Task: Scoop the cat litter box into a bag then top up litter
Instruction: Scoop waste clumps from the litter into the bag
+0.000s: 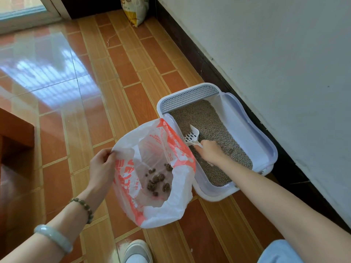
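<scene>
A white litter box (252, 130) with a grey grille at its far end stands on the floor beside the wall, filled with grey-brown litter (207, 118). My right hand (212, 151) grips the handle of a white slotted scoop (192, 136), whose head rests on the litter near the box's left wall. My left hand (101, 168) pinches the rim of a white and red plastic bag (178, 204), holding it wide next to the box. Several dark clumps (157, 180) lie inside the bag.
A yellow and white sack (135, 11) leans against the wall at the far end of the tiled floor. A brown wooden piece of furniture (15, 130) stands at the left. My white shoe (137, 252) is at the bottom edge.
</scene>
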`<action>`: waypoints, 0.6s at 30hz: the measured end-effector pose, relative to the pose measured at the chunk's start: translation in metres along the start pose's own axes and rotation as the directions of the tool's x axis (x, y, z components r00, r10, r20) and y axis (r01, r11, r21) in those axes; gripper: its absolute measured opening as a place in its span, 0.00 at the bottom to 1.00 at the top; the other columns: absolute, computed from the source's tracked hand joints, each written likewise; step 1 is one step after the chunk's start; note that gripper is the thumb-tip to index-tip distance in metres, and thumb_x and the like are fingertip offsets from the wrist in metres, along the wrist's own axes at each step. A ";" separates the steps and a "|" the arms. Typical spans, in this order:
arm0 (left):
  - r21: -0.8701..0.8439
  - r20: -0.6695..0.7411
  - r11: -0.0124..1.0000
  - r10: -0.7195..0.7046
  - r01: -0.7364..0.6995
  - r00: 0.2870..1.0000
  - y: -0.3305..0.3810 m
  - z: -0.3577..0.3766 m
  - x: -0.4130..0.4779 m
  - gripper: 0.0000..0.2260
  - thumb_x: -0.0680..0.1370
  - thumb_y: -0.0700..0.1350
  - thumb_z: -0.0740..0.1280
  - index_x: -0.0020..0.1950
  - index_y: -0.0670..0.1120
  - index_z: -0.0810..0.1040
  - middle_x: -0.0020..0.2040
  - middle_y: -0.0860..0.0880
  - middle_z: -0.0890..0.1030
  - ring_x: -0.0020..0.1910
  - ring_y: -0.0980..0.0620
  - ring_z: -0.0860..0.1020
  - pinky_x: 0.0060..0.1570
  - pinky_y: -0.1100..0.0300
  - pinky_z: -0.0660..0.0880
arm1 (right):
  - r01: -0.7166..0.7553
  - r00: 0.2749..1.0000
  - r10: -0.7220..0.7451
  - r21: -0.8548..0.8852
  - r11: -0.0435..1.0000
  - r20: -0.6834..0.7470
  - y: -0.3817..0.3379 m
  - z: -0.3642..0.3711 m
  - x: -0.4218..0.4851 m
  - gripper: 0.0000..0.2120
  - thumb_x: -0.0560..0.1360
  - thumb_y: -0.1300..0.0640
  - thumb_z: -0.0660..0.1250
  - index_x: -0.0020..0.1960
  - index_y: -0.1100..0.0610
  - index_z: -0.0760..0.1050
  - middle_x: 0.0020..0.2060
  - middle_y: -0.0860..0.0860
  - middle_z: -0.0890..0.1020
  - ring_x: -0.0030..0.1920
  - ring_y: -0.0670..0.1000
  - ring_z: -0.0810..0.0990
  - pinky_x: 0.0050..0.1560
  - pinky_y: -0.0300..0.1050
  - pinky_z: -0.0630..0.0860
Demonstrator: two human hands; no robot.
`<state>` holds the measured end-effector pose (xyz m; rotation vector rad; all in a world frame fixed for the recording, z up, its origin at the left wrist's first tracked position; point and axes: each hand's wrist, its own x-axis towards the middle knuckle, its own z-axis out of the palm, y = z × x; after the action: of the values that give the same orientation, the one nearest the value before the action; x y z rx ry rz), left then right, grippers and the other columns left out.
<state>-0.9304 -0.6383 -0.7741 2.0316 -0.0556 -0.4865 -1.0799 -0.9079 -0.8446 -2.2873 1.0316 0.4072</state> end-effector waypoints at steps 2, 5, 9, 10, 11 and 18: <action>-0.005 -0.010 1.000 -0.005 0.005 1.000 -0.001 -0.002 -0.001 0.09 0.81 0.42 0.59 0.55 0.43 0.78 0.45 0.50 0.80 0.43 0.51 0.79 0.39 0.59 0.74 | 0.016 0.999 -0.013 0.093 0.996 -0.033 0.004 -0.003 -0.001 0.17 0.80 0.47 0.56 0.40 0.59 0.70 0.36 0.55 0.77 0.34 0.54 0.75 0.31 0.45 0.66; -0.010 -0.018 1.000 -0.002 0.002 1.000 -0.002 -0.004 -0.003 0.09 0.81 0.41 0.58 0.55 0.43 0.78 0.44 0.51 0.80 0.42 0.53 0.78 0.37 0.61 0.73 | 0.047 0.995 -0.031 0.178 0.983 -0.091 0.016 -0.016 -0.011 0.17 0.80 0.47 0.55 0.41 0.58 0.70 0.32 0.53 0.74 0.28 0.50 0.69 0.27 0.42 0.63; 0.002 -0.021 1.000 0.007 -0.007 1.000 -0.001 -0.005 -0.005 0.09 0.81 0.42 0.58 0.55 0.44 0.78 0.45 0.50 0.80 0.43 0.51 0.79 0.38 0.59 0.74 | 0.103 0.985 -0.074 0.185 0.977 -0.156 0.040 -0.030 -0.030 0.17 0.80 0.47 0.55 0.38 0.56 0.67 0.30 0.51 0.71 0.27 0.49 0.66 0.26 0.43 0.62; 0.011 -0.016 1.000 0.011 -0.011 1.000 -0.001 -0.004 -0.004 0.09 0.81 0.42 0.59 0.54 0.45 0.78 0.46 0.49 0.80 0.45 0.48 0.80 0.40 0.55 0.75 | 0.118 0.980 -0.085 0.184 0.976 -0.181 0.045 -0.034 -0.034 0.17 0.80 0.46 0.55 0.38 0.56 0.67 0.30 0.51 0.71 0.27 0.50 0.67 0.27 0.44 0.63; 0.018 -0.011 1.000 0.012 -0.012 1.000 -0.001 -0.004 -0.004 0.09 0.81 0.43 0.59 0.54 0.46 0.78 0.47 0.48 0.81 0.46 0.46 0.80 0.42 0.53 0.76 | 0.136 0.974 -0.098 0.181 0.974 -0.206 0.047 -0.039 -0.037 0.17 0.80 0.47 0.55 0.38 0.56 0.67 0.30 0.52 0.71 0.28 0.50 0.67 0.28 0.44 0.64; 0.055 0.004 0.998 0.044 -0.044 0.999 0.007 0.006 -0.010 0.11 0.80 0.43 0.59 0.57 0.44 0.79 0.49 0.46 0.81 0.48 0.44 0.80 0.47 0.48 0.78 | 0.169 0.950 -0.159 0.015 0.986 -0.270 0.057 -0.057 -0.045 0.19 0.80 0.46 0.53 0.47 0.60 0.73 0.34 0.56 0.79 0.29 0.54 0.74 0.27 0.46 0.68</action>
<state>-0.9402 -0.6442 -0.7678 2.0792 -0.1161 -0.4646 -1.1503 -0.9475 -0.8001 -2.4167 0.9556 0.0080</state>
